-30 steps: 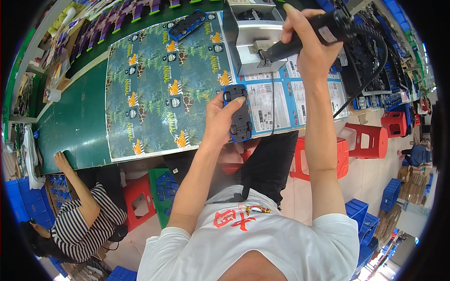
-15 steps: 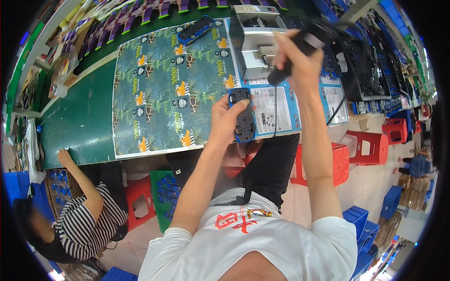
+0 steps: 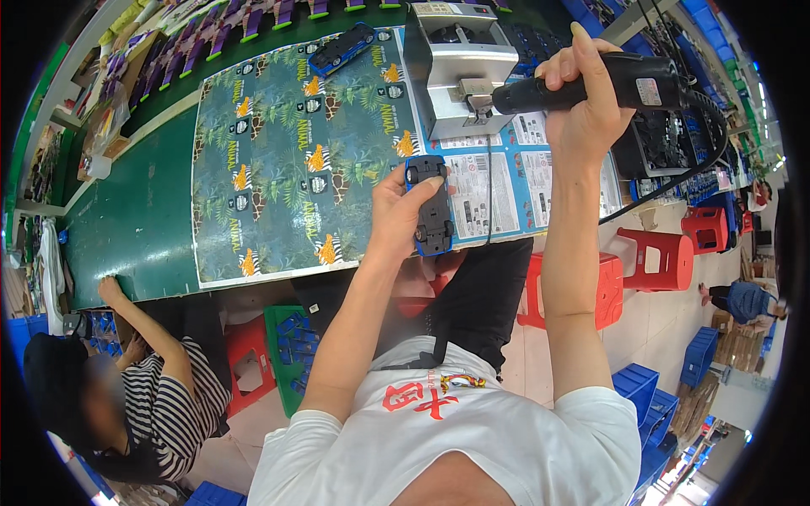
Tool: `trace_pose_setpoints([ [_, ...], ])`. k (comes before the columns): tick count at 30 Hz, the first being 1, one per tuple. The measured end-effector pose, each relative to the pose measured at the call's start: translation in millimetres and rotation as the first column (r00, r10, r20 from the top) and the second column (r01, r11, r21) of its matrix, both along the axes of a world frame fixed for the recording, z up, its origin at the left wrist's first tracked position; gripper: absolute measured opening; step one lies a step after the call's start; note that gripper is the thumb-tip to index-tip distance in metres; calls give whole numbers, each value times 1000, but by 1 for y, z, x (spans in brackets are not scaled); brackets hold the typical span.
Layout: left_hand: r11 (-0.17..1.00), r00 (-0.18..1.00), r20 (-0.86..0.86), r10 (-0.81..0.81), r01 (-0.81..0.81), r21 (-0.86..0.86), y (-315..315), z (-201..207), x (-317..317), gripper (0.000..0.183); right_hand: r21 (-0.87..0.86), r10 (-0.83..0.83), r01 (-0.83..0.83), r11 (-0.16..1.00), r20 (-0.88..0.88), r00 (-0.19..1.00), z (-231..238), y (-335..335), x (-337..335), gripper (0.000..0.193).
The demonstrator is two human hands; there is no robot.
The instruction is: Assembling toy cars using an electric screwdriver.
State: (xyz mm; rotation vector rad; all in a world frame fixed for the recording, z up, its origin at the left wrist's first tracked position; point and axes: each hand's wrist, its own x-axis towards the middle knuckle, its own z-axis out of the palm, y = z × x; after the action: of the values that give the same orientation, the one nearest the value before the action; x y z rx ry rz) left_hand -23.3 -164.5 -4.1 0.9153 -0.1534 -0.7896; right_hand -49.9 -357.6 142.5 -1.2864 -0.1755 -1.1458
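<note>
My left hand (image 3: 403, 208) grips a blue toy car (image 3: 433, 221), black underside facing up, thumb pressed on the chassis at the table's front edge. In my right hand (image 3: 584, 93) is a black electric screwdriver (image 3: 645, 82), lying almost level with its nose pointing left. That nose meets the metal outlet of a silver screw feeder (image 3: 462, 69); whether a screw sits on the bit is too small to see. A second blue toy car (image 3: 342, 48) lies on the printed sheet (image 3: 278, 160) farther back.
The screwdriver's black cable (image 3: 666, 187) loops down on the right. Dark trays of parts (image 3: 662, 139) stand beyond it. Purple and green pieces (image 3: 218, 42) line the back. At the left sits a co-worker in stripes (image 3: 164, 405). Red stools (image 3: 658, 257) stand on the floor.
My right hand has swung the screwdriver level, bringing its nose to the feeder outlet. The left hand keeps hold of the toy car almost in place. The co-worker's head has leaned toward the table.
</note>
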Motion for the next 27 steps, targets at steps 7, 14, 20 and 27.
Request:
trace_pose_setpoints([
  [7,1000,1000,-1,8,-8,14,-1,1,0,25,106,1,-4,994,30,1000,-2,0,0,7],
  [14,1000,1000,-19,-12,12,27,-3,3,1,24,-123,-183,181,976,-6,983,-20,3,22,11],
  [20,999,999,0,35,-35,31,-1,3,0,24,-162,-164,120,979,-289,943,1,29,32,23],
  [27,1000,1000,2,16,-16,19,-3,-3,1,24,97,114,-93,991,-237,965,-6,12,4,14],
])
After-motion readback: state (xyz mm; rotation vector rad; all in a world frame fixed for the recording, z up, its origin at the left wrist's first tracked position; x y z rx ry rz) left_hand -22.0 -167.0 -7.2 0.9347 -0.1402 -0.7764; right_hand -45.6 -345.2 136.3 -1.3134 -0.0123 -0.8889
